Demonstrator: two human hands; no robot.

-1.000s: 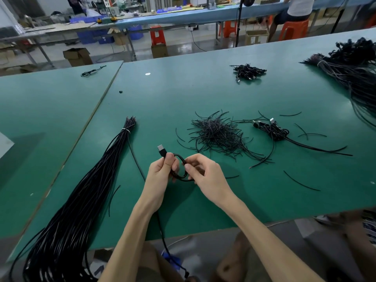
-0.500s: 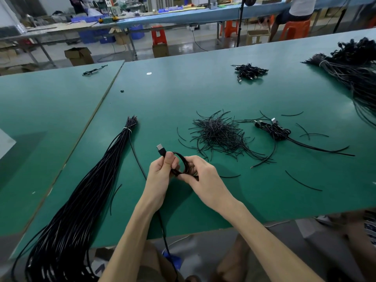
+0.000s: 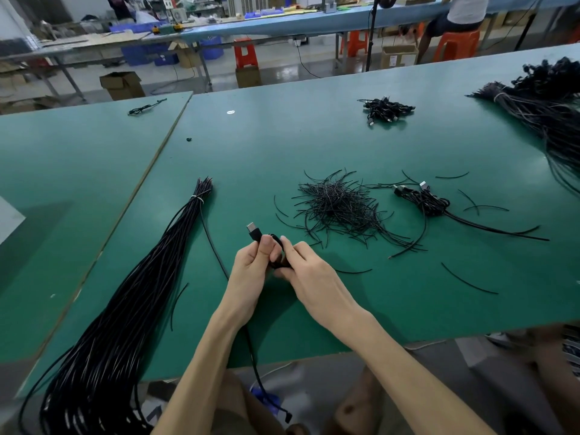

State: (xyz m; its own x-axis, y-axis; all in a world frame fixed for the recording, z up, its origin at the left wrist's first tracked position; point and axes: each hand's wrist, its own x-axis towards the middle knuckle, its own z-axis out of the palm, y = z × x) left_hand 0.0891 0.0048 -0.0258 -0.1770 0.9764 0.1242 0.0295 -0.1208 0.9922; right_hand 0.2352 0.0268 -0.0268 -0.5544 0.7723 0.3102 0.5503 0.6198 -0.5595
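While pinched by left hand and right hand fingers, cable loop, plug beyond them.

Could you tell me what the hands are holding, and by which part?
One black cable: the left hand pinches it behind the plug, the right hand grips its loop.

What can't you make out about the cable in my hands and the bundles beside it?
All in the head view:
- The cable: its loop is mostly covered by the left hand and right hand, so the turns cannot be counted.
- Its lower end hangs below the table, too blurred to identify.
- The left bundle is cut off by the bottom edge.
- The right bundle is cut off by the right edge.
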